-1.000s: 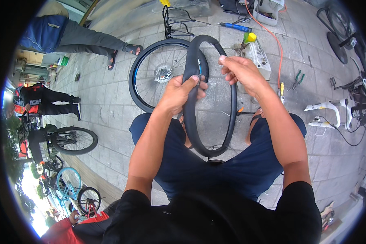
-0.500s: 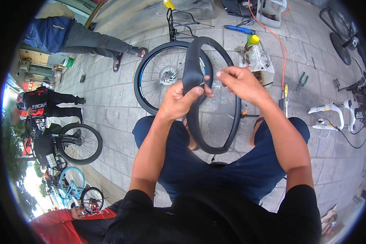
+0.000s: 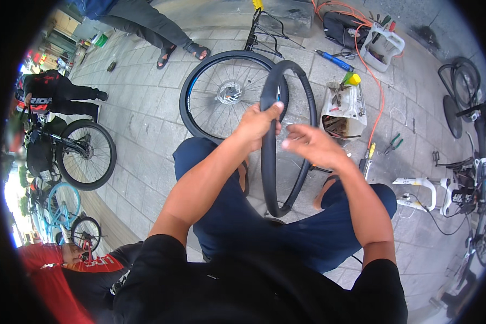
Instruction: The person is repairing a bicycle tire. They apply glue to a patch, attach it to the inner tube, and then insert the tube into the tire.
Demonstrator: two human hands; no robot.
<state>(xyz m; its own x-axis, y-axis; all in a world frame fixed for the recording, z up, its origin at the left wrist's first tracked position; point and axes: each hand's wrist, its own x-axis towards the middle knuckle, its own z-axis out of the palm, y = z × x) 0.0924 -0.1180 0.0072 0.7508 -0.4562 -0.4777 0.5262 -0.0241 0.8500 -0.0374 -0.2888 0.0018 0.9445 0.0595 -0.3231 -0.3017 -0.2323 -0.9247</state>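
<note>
My left hand [image 3: 260, 124] is closed around a black bicycle inner tube [image 3: 269, 167], thumb on top, at the side nearest the wheel. The tube hangs as a long loop above my knees and looks partly inflated, fatter on the left than on the right. My right hand [image 3: 314, 146] is within the loop's outline, slightly blurred, with thumb and fingers apart and nothing visible in them. Beyond my left hand a bicycle wheel [image 3: 187, 102] with a black tyre and a silver brake disc lies on the paving, partly covered by the tube.
A cut white container of parts [image 3: 356, 127], a blue tool [image 3: 335, 60], an orange hose [image 3: 382, 108] and green-handled pliers [image 3: 394, 143] lie to the right. A white fork [image 3: 416, 189] lies farther right. A black rack [image 3: 252, 38] stands behind the wheel. People and bicycles are at left.
The view has shifted. My right hand has opened from a pinch and moved close to the tube's right side. My left hand still grips the tube, its bulge now less prominent.
</note>
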